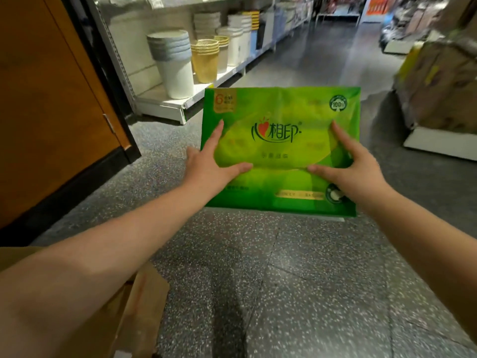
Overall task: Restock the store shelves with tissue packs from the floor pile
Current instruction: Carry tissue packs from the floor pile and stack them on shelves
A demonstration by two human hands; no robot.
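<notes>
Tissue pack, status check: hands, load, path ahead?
Left hand and right hand grip the green tissue pack by its sides. Pack held above the floor. Aisle ahead open; bins on left shelf.

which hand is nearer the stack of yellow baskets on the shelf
Left. The left hand holds the green tissue pack on the side toward the yellow baskets; the right hand holds its far side.
</notes>
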